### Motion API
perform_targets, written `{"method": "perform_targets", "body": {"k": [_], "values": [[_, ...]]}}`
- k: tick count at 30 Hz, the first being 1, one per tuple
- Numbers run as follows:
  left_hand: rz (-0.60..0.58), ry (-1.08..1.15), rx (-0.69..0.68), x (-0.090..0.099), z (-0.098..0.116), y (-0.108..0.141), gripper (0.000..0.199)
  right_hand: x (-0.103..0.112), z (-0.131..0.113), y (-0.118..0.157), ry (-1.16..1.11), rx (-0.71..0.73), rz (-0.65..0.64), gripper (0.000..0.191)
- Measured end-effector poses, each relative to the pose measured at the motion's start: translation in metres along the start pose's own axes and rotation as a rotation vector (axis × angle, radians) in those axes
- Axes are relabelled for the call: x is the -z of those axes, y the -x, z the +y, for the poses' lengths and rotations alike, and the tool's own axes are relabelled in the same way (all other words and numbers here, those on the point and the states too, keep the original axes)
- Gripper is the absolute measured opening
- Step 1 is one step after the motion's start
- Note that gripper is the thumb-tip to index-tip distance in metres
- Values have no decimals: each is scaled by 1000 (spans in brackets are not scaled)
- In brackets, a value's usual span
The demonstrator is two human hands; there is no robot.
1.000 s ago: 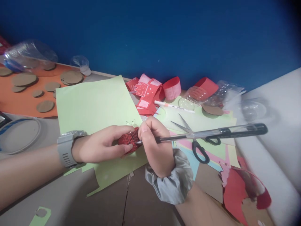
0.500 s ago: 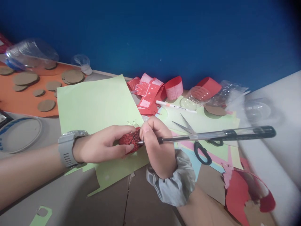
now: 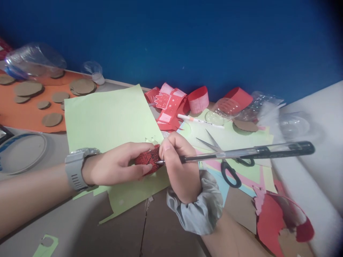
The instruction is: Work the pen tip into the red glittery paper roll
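My left hand point(image 3: 118, 165), below a grey wristwatch point(image 3: 77, 168), grips a red and black patterned roll point(image 3: 149, 159) between thumb and fingers. The roll rests over the light green paper point(image 3: 107, 121). My right hand point(image 3: 180, 164) is closed right beside it, with a grey scrunchie point(image 3: 199, 207) on the wrist. A black pen point(image 3: 235, 153) lies across the right hand, its tip at the roll's right side and its barrel pointing right. Whatever the right fingertips pinch at the roll's edge is too small to make out.
Open scissors point(image 3: 227, 167) lie on coloured papers at right. Behind are red paper strips point(image 3: 171, 103), a white marker point(image 3: 200, 121) and clear plastic pieces point(image 3: 227, 109). Cardboard discs point(image 3: 52, 119) sit on orange paper at left, near a plastic bottle point(image 3: 37, 60) and a ring point(image 3: 44, 153).
The pen's far end has tilted up very slightly. Both hands stay on nearly the same spot at the roll.
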State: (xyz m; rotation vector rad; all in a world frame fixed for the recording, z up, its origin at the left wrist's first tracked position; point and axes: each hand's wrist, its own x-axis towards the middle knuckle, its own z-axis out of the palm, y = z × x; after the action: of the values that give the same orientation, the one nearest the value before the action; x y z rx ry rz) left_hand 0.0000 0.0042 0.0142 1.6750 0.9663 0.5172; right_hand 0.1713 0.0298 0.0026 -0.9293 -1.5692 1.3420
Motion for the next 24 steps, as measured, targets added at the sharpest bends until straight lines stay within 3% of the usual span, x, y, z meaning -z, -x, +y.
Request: {"method": "perform_targets", "body": {"k": [24], "values": [[8, 35, -16, -1, 0, -1, 9, 0, 0, 0, 7, -15, 5, 28]]}}
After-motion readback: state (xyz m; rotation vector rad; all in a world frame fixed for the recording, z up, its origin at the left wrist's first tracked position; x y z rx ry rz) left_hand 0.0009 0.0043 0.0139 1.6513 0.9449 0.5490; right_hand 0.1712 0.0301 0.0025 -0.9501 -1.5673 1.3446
